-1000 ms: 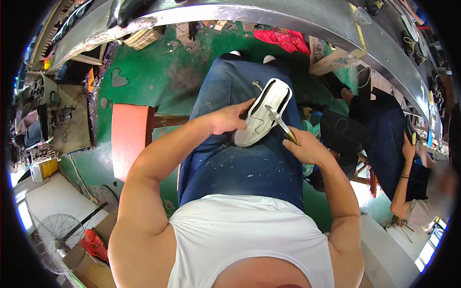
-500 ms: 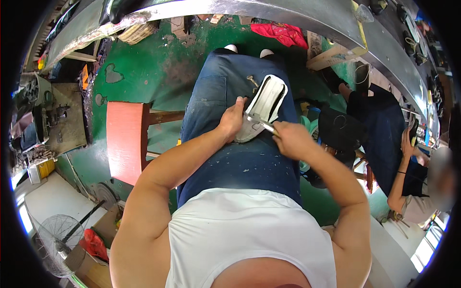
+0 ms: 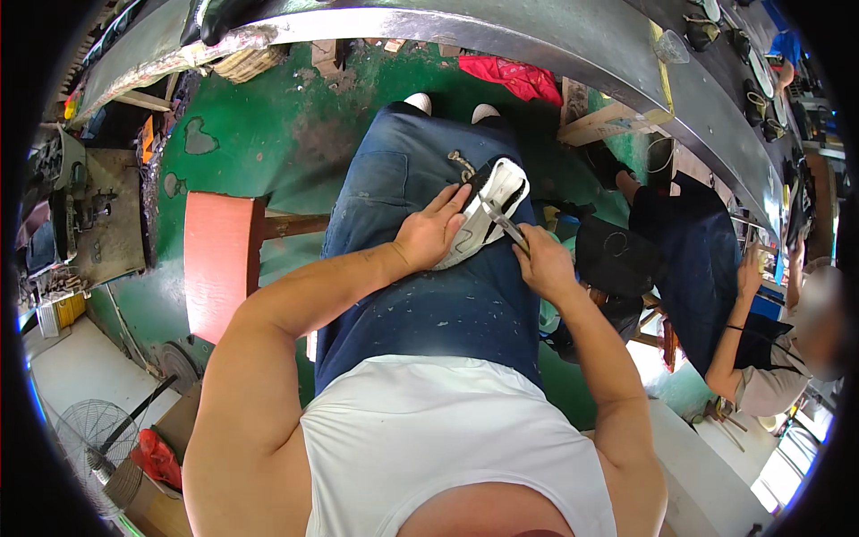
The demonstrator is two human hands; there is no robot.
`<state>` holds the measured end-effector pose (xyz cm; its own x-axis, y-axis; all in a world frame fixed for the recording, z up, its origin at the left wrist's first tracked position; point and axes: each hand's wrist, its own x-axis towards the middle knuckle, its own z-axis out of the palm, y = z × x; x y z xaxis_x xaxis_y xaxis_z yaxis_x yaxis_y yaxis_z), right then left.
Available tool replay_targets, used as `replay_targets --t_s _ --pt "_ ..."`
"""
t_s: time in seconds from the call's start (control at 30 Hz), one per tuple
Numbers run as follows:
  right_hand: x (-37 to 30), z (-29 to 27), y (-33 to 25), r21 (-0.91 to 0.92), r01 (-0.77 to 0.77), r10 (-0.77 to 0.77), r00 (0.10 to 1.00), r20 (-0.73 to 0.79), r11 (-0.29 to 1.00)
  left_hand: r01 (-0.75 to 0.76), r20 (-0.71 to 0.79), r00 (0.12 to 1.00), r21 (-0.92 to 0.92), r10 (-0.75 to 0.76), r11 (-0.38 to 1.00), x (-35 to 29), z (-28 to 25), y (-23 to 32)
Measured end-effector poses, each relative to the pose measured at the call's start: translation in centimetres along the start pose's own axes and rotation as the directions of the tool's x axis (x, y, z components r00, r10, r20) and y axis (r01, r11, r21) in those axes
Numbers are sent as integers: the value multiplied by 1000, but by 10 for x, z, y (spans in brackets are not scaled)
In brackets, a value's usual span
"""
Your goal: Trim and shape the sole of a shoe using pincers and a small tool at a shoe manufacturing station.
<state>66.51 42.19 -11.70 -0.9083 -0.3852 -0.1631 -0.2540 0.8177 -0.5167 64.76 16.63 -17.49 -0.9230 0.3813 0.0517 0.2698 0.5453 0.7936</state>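
A white and grey shoe (image 3: 465, 240) lies sole side up across my lap, with its toe pointing away. My left hand (image 3: 431, 234) presses against its left side and steadies it, fingers stretched along the edge. In my right hand (image 3: 548, 264) is a silver metal tool (image 3: 507, 224) that looks like lasting pincers. Its head touches the white underside of the shoe; the jaws are too small to make out. Just beyond the shoe, a knotted beige cord (image 3: 462, 165) rests on my dark blue apron (image 3: 376, 192).
A long metal-edged bench (image 3: 429, 25) curves across the far side. An orange-red stool (image 3: 219, 259) stands at my left, and a wire fan (image 3: 85, 447) behind it. At right sits a co-worker in a dark apron (image 3: 689, 237). Red cloth (image 3: 510, 79) lies on the green floor.
My left hand has spread its fingers further along the shoe. The tool has swung to point more steeply up the shoe, and the shoe has shifted slightly.
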Motion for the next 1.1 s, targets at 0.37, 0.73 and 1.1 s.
replay_targets --t_s 0.37,0.73,1.1 --pt "10 -62 4 250 -433 222 782 583 866 -28 443 893 236 -82 971 25 -28 15" --pt "8 -60 -26 445 -294 243 955 168 846 -23 565 811 290 -152 957 36 -44 33" --pt "10 -26 -30 200 -212 181 970 165 957 481 232 865 -137 -444 866 -17 -19 8"
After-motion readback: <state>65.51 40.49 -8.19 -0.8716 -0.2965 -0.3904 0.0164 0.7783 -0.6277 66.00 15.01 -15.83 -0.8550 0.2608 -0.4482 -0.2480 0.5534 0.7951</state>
